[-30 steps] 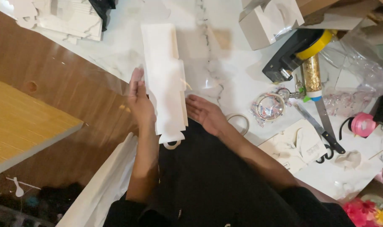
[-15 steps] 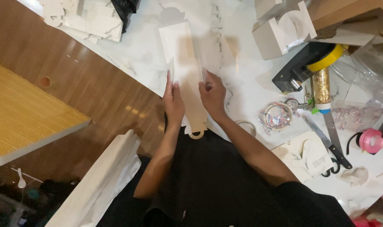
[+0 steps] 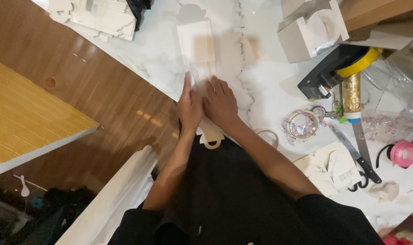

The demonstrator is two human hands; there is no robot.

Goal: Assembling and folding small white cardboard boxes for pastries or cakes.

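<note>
Both my hands lie flat, palms down and fingers stretched out together, on a long white die-cut cardboard box blank [image 3: 197, 50] that rests flat on the white marble-patterned tabletop [image 3: 261, 68]. My left hand [image 3: 189, 105] covers the blank's left edge with the fingers pointing away from me, and my right hand [image 3: 220, 102] sits just beside it, the two touching along their inner sides; neither grips anything, they only press on the card. The blank is smooth and matte, with a raised rectangular panel in the middle, a scalloped tab at its far end and a curved tab with a cut-out loop [image 3: 212, 141] hanging over the table edge near my black shirt. To the far left lies a loose stack of more flat white card pieces [image 3: 102, 18]. To the right stands a folded white box with a round window [image 3: 313, 31], and beyond it a dark tape dispenser with a yellow roll [image 3: 338, 70]. A tube of gold glitter [image 3: 351, 97] lies near a clear, beaded ring-shaped thing [image 3: 302, 123], a utility knife [image 3: 363, 147] and black-handled scissors [image 3: 351, 170]. A pink ribbon spool [image 3: 404, 153] sits at the right edge. Left of the table, the glossy brown wooden floor [image 3: 102, 104] shows, with a pale wood-grain board [image 3: 29, 118] above it.
</note>
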